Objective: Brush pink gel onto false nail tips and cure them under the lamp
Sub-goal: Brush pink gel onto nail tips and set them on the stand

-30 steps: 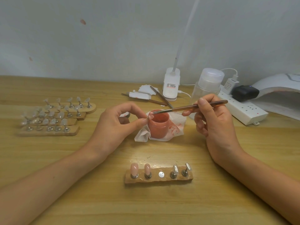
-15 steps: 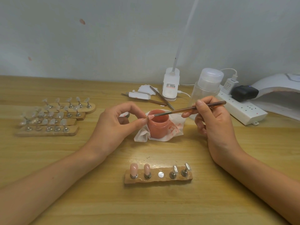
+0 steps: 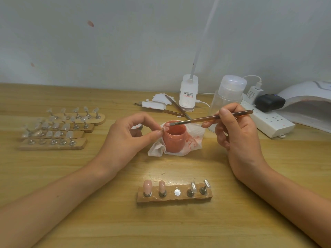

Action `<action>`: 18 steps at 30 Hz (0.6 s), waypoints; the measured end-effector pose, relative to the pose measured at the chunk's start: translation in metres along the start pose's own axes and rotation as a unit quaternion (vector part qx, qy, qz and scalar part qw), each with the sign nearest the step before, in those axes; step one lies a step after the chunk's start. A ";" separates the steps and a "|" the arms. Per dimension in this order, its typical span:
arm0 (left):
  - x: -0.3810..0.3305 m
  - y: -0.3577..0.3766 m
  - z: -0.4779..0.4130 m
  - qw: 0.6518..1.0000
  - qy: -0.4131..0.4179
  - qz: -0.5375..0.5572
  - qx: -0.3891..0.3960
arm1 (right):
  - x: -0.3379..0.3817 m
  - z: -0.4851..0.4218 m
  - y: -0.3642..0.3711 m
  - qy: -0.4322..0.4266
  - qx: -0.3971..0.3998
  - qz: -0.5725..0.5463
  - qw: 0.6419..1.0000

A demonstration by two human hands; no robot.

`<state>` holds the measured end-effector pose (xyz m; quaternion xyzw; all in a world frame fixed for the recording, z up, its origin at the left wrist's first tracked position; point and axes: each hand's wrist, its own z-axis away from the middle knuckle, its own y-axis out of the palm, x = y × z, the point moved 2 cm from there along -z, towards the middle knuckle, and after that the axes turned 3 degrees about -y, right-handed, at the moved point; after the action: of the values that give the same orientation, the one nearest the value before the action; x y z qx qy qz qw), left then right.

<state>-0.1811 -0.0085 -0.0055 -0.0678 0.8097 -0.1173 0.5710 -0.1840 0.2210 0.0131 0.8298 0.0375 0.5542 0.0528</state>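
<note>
Pinching small pale nail tip (image 3: 165, 129), left grip (image 3: 123, 140), right grip (image 3: 238, 138) pinching slim brown brush (image 3: 197, 120)

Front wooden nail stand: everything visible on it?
The stand is a rough-edged wooden strip lying flat on the table; nothing else touches it. It has five metal mounts in a row: the left two carry pink-coated tips, the middle is a bare disc, and the right two hold clear tips.

At the back of your wooden table (image 3: 107, 221) stand a white desk-lamp base (image 3: 187, 97), a clear capped bottle (image 3: 228, 97) and a white power strip (image 3: 272, 124) holding a black plug (image 3: 269, 104).
</note>
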 end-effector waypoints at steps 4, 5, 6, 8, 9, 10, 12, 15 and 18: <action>0.001 0.000 -0.001 1.000 -0.010 0.006 0.002 | -0.002 0.000 0.000 0.005 -0.003 0.024 1.000; 0.001 0.000 -0.001 1.000 -0.011 0.008 0.001 | -0.003 0.000 -0.001 0.010 -0.015 0.031 0.999; 0.001 0.000 -0.001 1.000 -0.012 0.009 -0.001 | -0.003 -0.001 -0.002 0.013 -0.024 0.031 0.999; 0.000 0.000 -0.001 1.000 -0.013 0.009 -0.002 | -0.002 -0.001 -0.002 0.010 -0.022 0.014 1.000; -0.001 0.000 -0.001 1.000 -0.015 0.009 -0.003 | -0.001 -0.001 -0.002 0.003 -0.010 0.005 1.000; -0.002 0.000 -0.001 1.000 -0.016 0.010 -0.002 | -0.001 0.000 -0.001 -0.003 0.001 0.002 1.000; -0.004 0.000 0.000 1.000 -0.017 0.009 -0.001 | -0.001 0.001 0.000 -0.003 0.007 0.015 1.000; -0.006 -0.001 0.001 1.000 -0.020 0.010 -0.002 | -0.003 0.000 -0.003 0.011 -0.021 0.036 0.999; -0.007 -0.001 0.001 1.000 -0.022 0.007 -0.002 | -0.002 -0.001 -0.003 0.009 -0.024 0.019 1.000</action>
<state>-0.1780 -0.0076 0.0006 -0.0656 0.7974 -0.1106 0.5896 -0.1857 0.2241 0.0110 0.8241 0.0091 0.5629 0.0621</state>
